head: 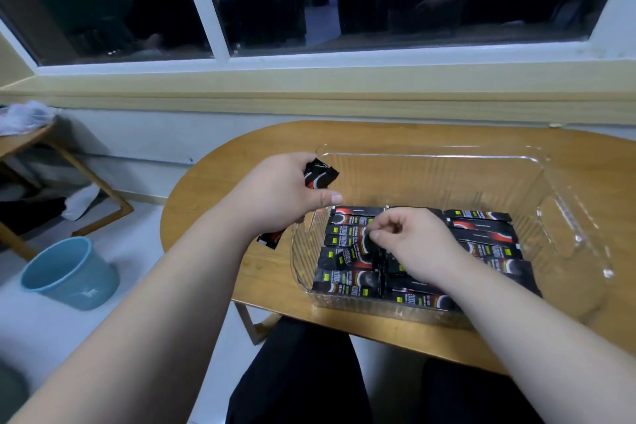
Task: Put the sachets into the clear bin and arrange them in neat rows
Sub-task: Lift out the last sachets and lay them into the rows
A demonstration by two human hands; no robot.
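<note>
Meanwhile, the left hand [285, 194] grips spare sachets [318, 175] just outside the clear bin's [430, 157] left wall, their long axes pointing away, while the right hand [413, 244], inside, pinches a loose sachet [347, 253] among rows [481, 237] lying crosswise.

In bin [430, 157]: sachets [347, 280] partly covered by right hand [409, 244] (print unreadable); held sachets [320, 175] mostly hidden inside left hand [275, 196].
</note>
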